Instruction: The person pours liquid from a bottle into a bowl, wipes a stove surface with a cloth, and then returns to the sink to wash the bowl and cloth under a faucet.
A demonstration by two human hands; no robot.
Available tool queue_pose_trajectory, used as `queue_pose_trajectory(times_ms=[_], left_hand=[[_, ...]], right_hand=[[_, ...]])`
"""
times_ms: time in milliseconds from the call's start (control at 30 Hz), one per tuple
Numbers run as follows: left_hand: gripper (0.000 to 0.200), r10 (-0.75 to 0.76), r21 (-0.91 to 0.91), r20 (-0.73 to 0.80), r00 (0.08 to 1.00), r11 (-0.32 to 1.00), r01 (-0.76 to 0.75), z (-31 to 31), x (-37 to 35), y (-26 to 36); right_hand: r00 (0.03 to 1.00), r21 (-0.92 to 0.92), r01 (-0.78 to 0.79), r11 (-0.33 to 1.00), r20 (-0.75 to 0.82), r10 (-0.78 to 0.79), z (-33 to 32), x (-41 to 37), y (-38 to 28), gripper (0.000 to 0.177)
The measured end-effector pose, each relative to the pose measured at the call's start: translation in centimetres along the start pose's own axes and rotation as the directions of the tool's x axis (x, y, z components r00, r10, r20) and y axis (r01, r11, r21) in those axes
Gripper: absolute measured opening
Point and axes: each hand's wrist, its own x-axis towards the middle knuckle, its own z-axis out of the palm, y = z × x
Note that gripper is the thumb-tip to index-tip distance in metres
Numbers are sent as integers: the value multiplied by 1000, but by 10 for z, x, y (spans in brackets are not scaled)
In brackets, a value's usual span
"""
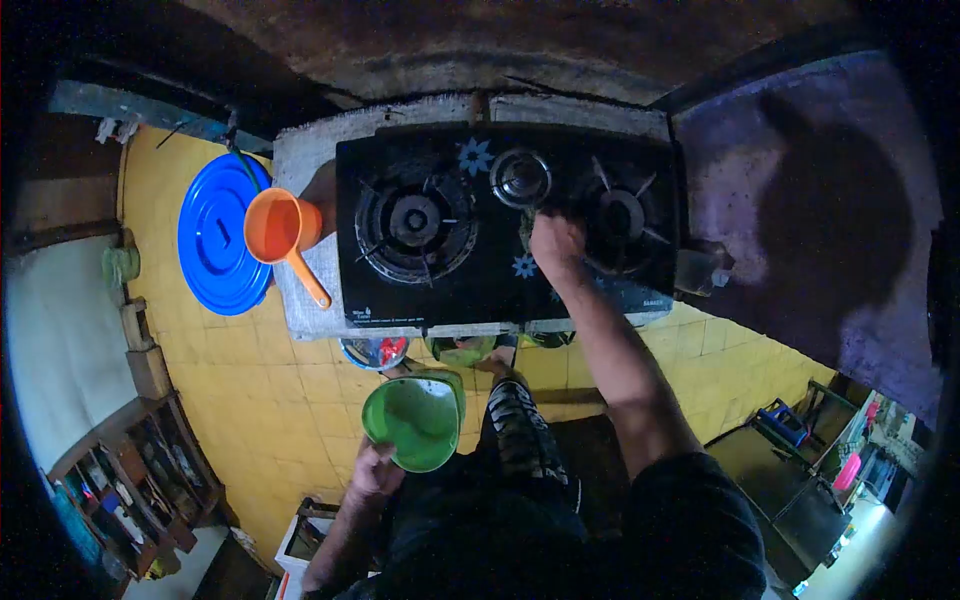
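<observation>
My left hand [376,468] grips the rim of a green bowl [412,425], held in front of my body below the stove's front edge. The black two-burner stove [500,290] lies on a whitish counter [300,300]. Over the middle of the stove, my right hand [557,238] is closed, its fingertips turned down and hidden, so what it holds cannot be made out. Just beyond those fingers sits a small round metal and glass piece [521,178], between the left burner [415,222] and the right burner [622,216].
An orange dipper [273,226] rests at the counter's left end, beside a large blue lid [222,240]. Containers [375,352] stand low beneath the counter's front edge. A clear container [700,270] is right of the stove. A rack [140,490] stands at the lower left.
</observation>
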Motion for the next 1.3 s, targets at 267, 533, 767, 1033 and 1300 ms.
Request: queue_pose_trajectory(times_ms=[267,533,767,1033,1300], left_hand=[[72,18,14,15,1000,1000,-18,8,9,-2],[70,-17,36,-43,999,999,18,26,15,-3],[67,-7,-11,-98,995,1000,6,62,39,-23],[72,-1,-14,-82,997,1000,0,101,51,-44],[70,-18,18,-48,999,1000,19,143,54,-47]], right_hand=[[926,-147,-58,988,-376,-2,-5,68,28,22],[968,181,-78,980,-222,118,-42,176,32,21],[958,197,249,948,-195,-211,-48,171,-11,11],[819,125,562,817,-216,-531,-1,282,146,13],[930,309,255,916,-339,-145,-43,213,280,10]])
